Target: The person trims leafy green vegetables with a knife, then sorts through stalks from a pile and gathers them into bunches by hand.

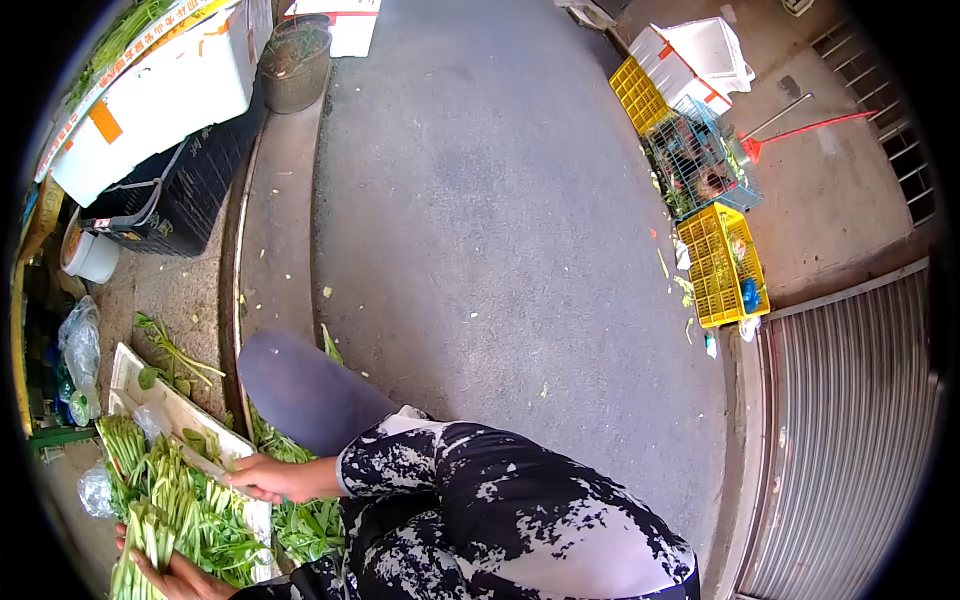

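Observation:
My left hand [178, 577] is wrapped round a bunch of green vegetable stalks [150, 535], its pale cut ends pointing up. My right hand [268, 479] is closed on what looks like a knife [207, 458], a flat pale blade reaching out to the left; its handle is mostly hidden. Under both hands lies a heap of leafy greens [205, 515] in a shallow white foam box [165, 395]. More loose greens [310, 528] lie beside the box, close to my sleeve.
My knee [315, 390] rises beside the box. A black crate [190, 195] under a white foam box [175, 115], a white bucket [90, 250] and a plant pot [297, 70] stand at upper left. Across the road [480, 230] are yellow crates [710, 265] and a wire cage [700, 155].

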A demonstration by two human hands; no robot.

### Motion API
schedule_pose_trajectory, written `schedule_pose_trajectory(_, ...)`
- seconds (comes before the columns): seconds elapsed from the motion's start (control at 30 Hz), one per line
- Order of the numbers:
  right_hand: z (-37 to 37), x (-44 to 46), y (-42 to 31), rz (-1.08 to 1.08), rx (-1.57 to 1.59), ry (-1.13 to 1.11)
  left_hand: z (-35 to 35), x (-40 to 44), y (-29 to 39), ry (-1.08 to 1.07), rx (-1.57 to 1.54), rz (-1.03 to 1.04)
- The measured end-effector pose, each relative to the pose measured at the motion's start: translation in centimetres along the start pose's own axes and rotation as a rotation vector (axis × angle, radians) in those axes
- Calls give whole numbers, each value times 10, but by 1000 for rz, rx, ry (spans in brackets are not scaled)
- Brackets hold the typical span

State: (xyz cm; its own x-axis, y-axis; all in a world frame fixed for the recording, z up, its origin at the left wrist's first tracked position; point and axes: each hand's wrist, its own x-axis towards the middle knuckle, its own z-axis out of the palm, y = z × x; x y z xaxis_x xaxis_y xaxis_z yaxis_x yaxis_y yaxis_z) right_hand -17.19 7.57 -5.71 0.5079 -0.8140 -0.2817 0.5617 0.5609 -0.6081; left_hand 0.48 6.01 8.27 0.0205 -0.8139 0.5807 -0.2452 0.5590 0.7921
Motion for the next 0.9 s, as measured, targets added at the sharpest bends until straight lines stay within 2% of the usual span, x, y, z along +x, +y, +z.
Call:
schedule_pose_trajectory(0.03, 22, -3, -15, 7, 42, -19, 4, 2, 0, 145, -123, -166)
schedule_pose_trajectory(0.07, 40, -5, -26, -29, 154, -104, 31, 12, 28, 376, -394, -373)
schedule_pose_trajectory(0.1, 53, -7, -33, -62, 264, -188, 47, 16, 42, 382, -393, -372)
schedule_pose_trajectory(0.13, 61, -4, -36, -125, 243, -238, 54, 17, 49, 595, -697, -572)
schedule_pose_trajectory(0.17, 69, -1, -38, -188, 223, -288, 39, 15, 24, 599, -698, -572)
schedule_pose_trajectory(0.2, 77, -5, -43, -250, 270, -312, 33, 15, 10, 589, -1013, -592)
schedule_pose_trajectory(0.23, 76, 0, -41, -247, 269, -313, 32, 15, 5, 477, -1120, -569)
schedule_pose_trajectory(0.27, 75, 9, -39, -293, 235, -300, 28, 14, 4, 596, -993, -647)
schedule_pose_trajectory(0.37, 75, 29, -26, -324, 255, -250, 24, 12, -4, 593, -925, -643)
schedule_pose_trajectory(0.4, 75, 36, -24, -501, 73, -162, 26, 13, -3, 581, -957, -645)
schedule_pose_trajectory(0.47, 65, 40, -17, -674, -111, -70, 28, 13, 1, 625, -842, -699)
schedule_pose_trajectory(0.53, 49, 1, -39, -400, -210, 173, 25, 15, -2, 670, -731, -743)
schedule_pose_trajectory(0.6, 40, -14, -41, -342, -210, 260, 0, 10, -24, 581, -744, -759)
schedule_pose_trajectory(0.63, 41, -13, -42, -346, -322, 278, -13, 3, -35, 485, -909, -793)
schedule_pose_trajectory(0.67, 34, -2, -37, -414, -115, 177, -27, -14, -58, 264, -418, -635)
schedule_pose_trajectory(0.7, 29, 7, -32, -465, 109, 62, -27, -21, -58, 154, 93, -457)
schedule_pose_trajectory(0.73, 21, 16, -22, -495, 320, -58, -27, -19, -58, 296, -512, -530)
schedule_pose_trajectory(0.77, 22, 19, -24, -388, 264, -91, -10, -8, -35, 513, -1104, -567)
schedule_pose_trajectory(0.8, 42, 2, -47, -407, -18, 120, 4, -4, -17, 429, -1400, -589)
schedule_pose_trajectory(0.83, 57, -9, -66, -360, -165, 107, 6, 1, -18, 249, -1718, -530)
schedule_pose_trajectory(0.9, 60, -10, -64, -346, -220, 17, 9, -2, -15, 510, -1658, -571)
